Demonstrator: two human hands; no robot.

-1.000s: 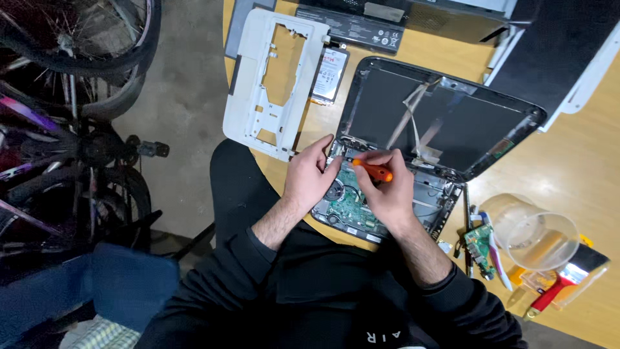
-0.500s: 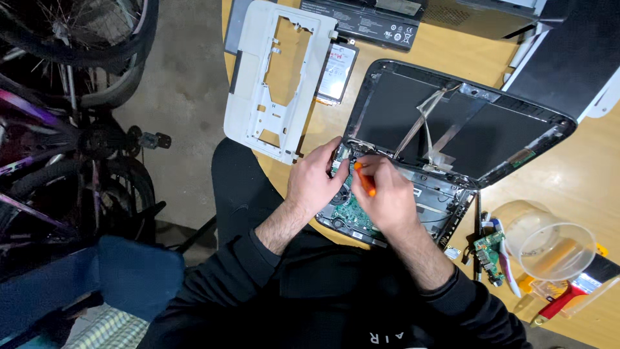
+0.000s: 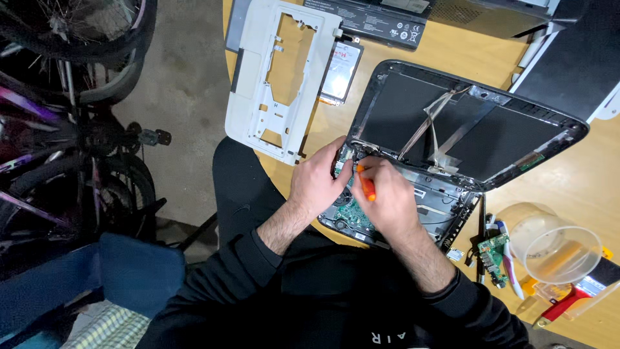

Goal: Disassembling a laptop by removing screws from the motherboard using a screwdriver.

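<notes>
The right hand [image 3: 387, 203] is clenched around a small orange-handled screwdriver [image 3: 367, 187], whose long axis runs nearly upright in the head view, tilted a little so that its upper end leans toward the rear left corner of the opened black laptop base [image 3: 413, 200]. The tip is hidden behind the fingers, so whether it sits in a screw cannot be told. The left hand [image 3: 320, 184] lies just beside it on the left, its fingers curled over the left edge of the base near the hinge, touching the chassis and bracing it; it grips no separate object that can be made out. Both hands meet over the exposed green circuit board [image 3: 352, 212], the right hand directly above the work and the left slightly further out. The laptop's hollow black lid shell [image 3: 465, 126] stands open beyond them, away from the person. A detached white plastic palm-rest frame [image 3: 278, 77] rests well apart to the left on the wooden worktop [image 3: 581, 187], and a clear plastic cup [image 3: 549, 249] sits to the right.
</notes>
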